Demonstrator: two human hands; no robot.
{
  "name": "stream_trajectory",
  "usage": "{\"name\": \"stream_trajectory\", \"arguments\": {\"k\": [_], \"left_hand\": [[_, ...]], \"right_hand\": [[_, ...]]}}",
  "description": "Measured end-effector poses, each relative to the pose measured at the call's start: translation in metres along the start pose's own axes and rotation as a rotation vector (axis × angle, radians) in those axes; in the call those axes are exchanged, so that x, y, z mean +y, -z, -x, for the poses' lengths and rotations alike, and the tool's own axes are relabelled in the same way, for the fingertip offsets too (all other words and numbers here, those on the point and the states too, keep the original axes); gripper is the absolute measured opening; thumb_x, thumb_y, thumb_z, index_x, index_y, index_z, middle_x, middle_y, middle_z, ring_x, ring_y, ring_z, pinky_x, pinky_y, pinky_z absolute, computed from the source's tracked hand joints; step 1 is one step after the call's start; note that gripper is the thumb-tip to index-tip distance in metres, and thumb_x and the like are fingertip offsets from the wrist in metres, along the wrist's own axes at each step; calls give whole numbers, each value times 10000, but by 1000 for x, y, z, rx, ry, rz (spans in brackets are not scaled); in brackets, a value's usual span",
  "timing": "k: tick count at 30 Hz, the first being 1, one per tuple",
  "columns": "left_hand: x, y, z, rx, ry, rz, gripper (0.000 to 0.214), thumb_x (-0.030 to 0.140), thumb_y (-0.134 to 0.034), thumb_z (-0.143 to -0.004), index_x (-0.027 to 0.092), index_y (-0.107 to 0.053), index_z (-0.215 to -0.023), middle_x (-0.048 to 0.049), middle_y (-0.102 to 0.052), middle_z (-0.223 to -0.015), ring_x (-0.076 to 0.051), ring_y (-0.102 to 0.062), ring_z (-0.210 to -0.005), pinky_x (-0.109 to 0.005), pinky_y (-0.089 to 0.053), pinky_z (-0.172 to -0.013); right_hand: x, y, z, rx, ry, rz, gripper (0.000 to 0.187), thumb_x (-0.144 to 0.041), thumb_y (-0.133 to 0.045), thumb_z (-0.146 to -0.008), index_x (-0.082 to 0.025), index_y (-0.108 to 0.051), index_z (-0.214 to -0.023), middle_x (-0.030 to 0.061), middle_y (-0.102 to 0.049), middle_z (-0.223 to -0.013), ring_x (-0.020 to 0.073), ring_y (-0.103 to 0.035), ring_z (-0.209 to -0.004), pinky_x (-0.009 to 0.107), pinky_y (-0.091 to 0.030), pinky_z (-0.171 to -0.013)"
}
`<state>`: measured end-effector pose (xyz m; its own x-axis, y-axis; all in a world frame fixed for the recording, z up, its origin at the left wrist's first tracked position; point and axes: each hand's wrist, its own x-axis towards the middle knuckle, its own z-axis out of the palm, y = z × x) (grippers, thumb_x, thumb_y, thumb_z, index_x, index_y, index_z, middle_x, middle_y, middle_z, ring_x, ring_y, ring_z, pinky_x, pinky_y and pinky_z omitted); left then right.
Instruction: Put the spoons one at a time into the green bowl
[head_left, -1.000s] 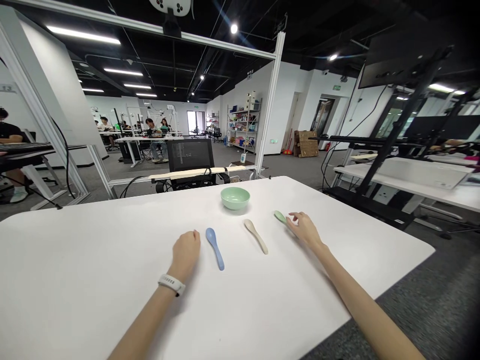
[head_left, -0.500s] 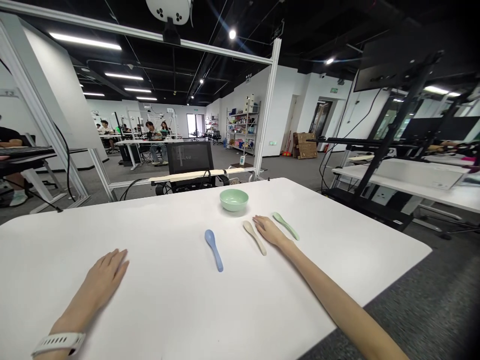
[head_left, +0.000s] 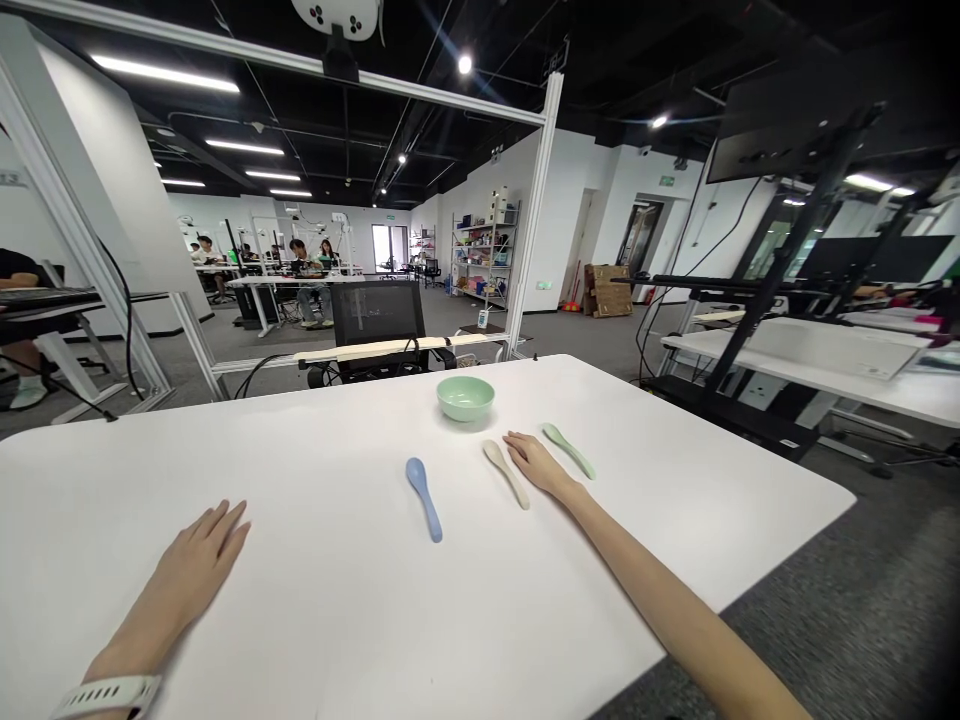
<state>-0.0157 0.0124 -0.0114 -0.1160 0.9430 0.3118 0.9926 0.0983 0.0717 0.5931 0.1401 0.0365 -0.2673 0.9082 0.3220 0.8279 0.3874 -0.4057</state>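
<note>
My left hand [head_left: 193, 565] lies flat on the white table [head_left: 322, 610], fingers stretched out, holding nothing. A white band circles that wrist. My right hand [head_left: 536, 465] rests palm down between a beige spoon [head_left: 505, 474] on its left and a light green spoon [head_left: 569, 451] on its right. Its fingers are extended and nothing shows in them. Farther left, a blue spoon [head_left: 424, 499] lies with its bowl end pointing away from me. Behind the spoons stands a light green bowl [head_left: 465, 399], upright, just beyond my right fingertips.
A metal frame [head_left: 534, 210] rises past the table's far edge, with a black office chair [head_left: 377, 320] behind it. To the right are a black stand [head_left: 772, 260] and another white table [head_left: 915, 385]. Several people sit at desks in the background.
The whole view has shifted slightly, so the table and its things appear a little farther left. Both hands stay where they were on the table; the spoons and bowl have not moved.
</note>
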Motion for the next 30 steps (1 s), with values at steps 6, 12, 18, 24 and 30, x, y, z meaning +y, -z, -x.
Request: {"name": "stream_trajectory", "arguments": {"k": [6,12,18,24,30], "left_hand": [[-1,0,-1,-14,-13,-19,791,544,-265,-947,72,-581,-1497,-197,-584,-1578,-363,-509,-1499,-523,-423,-1232],[6,6,1,-5,8,-8,781,544,-264,-957,85,-573,-1508,-187,-563,-1598,-357,-511,-1499,-517,-419,-1237],[8,9,2,-30,23,7,797,546,-257,-952,73,-560,-1517,-195,-550,-1606,-369,-493,-1512,-536,-401,-1246],[9,7,2,-14,23,-15,790,542,-249,-951,88,-570,-1512,-184,-567,-1598,-358,-503,-1504,-522,-407,-1240],[11,9,2,-21,18,-17,813,539,-234,-943,58,-563,-1510,-200,-566,-1593,-375,-503,-1501,-532,-405,-1238]], "right_hand": [[-11,9,2,10,-35,-30,421,-203,-461,-1017,-107,-746,-1313,192,-664,-1462,302,-568,-1428,425,-412,-1208],[-52,24,16,118,-269,-90,414,-356,-453,-1049,-98,-755,-1164,182,-770,-1138,266,-716,-1031,339,-508,-910],[-89,23,42,-18,-345,-98,420,-234,-597,-941,-60,-682,-1314,137,-769,-970,215,-702,-808,268,-447,-686],[-87,52,21,88,-281,-14,347,-143,-543,-928,-56,-756,-1189,107,-763,-845,210,-682,-760,268,-432,-678],[-101,88,-70,116,-190,120,285,-196,-587,-986,-131,-799,-1165,138,-808,-1052,219,-729,-915,256,-477,-773]]}}
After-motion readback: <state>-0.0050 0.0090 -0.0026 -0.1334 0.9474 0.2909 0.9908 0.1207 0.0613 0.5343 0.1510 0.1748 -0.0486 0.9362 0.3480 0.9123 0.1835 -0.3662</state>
